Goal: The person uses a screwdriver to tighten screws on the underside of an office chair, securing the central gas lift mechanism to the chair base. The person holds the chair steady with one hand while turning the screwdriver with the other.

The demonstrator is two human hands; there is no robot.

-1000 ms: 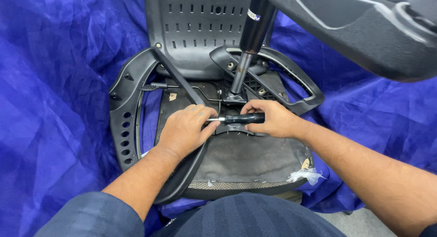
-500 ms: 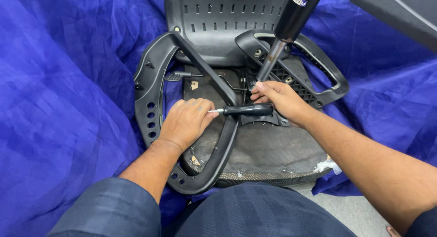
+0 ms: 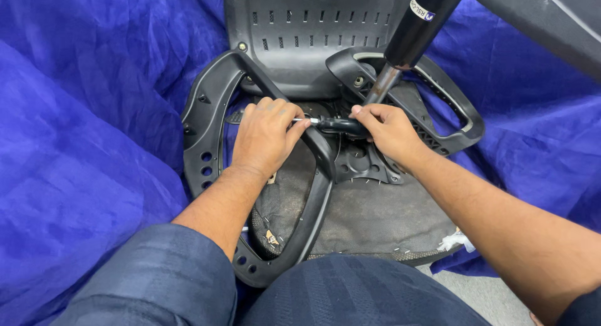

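Observation:
An overturned black office chair [image 3: 375, 219] lies on blue cloth, its seat underside facing me. My right hand [image 3: 388, 129] grips the black handle of a screwdriver [image 3: 338, 124] held level, pointing left. My left hand [image 3: 266, 135] rests on the chair's underside beside the left armrest [image 3: 210, 138], its fingers pinching the screwdriver's metal shaft near the tip. The tip itself is hidden under my fingers. The gas lift column [image 3: 410, 32] rises just behind my right hand.
Blue fabric [image 3: 81, 132] covers the floor all around the chair. The slotted grey backrest [image 3: 307, 32] stands at the far side, the right armrest [image 3: 451, 113] beside my right wrist. A dark chair base leg [image 3: 551, 19] crosses the top right. My knees fill the near edge.
The view has shifted, so the chair sits lower and further right in frame. Both hands stay on the screwdriver at the same spot under the seat.

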